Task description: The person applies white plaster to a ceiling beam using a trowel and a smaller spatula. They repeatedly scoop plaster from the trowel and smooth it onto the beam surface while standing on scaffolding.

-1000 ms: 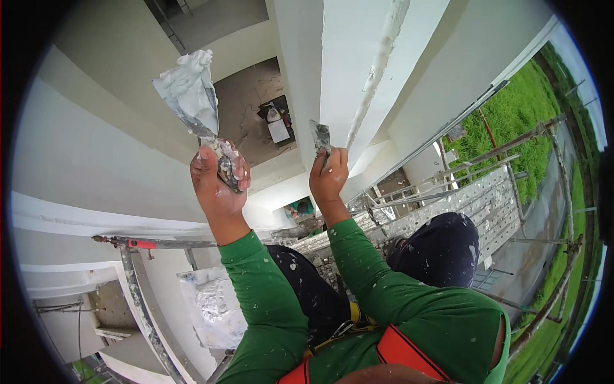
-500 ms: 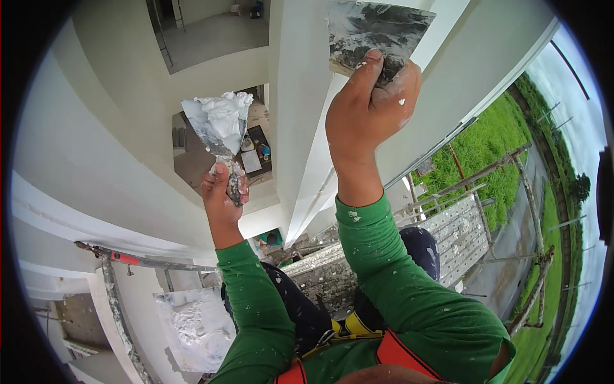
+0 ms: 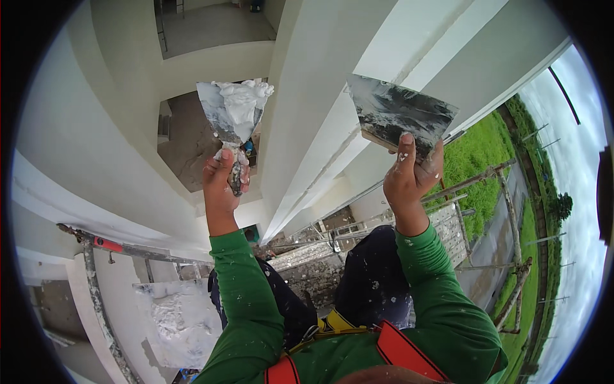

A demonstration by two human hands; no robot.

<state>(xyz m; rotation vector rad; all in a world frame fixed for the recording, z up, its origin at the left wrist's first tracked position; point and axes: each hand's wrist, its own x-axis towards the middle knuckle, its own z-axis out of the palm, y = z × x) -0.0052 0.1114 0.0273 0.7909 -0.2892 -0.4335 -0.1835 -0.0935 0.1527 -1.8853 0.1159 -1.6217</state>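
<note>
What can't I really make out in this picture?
All in the head view:
Most fingertips of the right hand: hidden behind the wide scraper.
Part of the putty knife handle: covered by the left hand.
Blue object beyond that hand: too small to identify.
Putty-smeared board: lower right corner apparently behind the left sleeve.

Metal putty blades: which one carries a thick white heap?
The flared grey metal scraper in the left hand; the wide grey metal blade in the right hand shows only smears.
</note>
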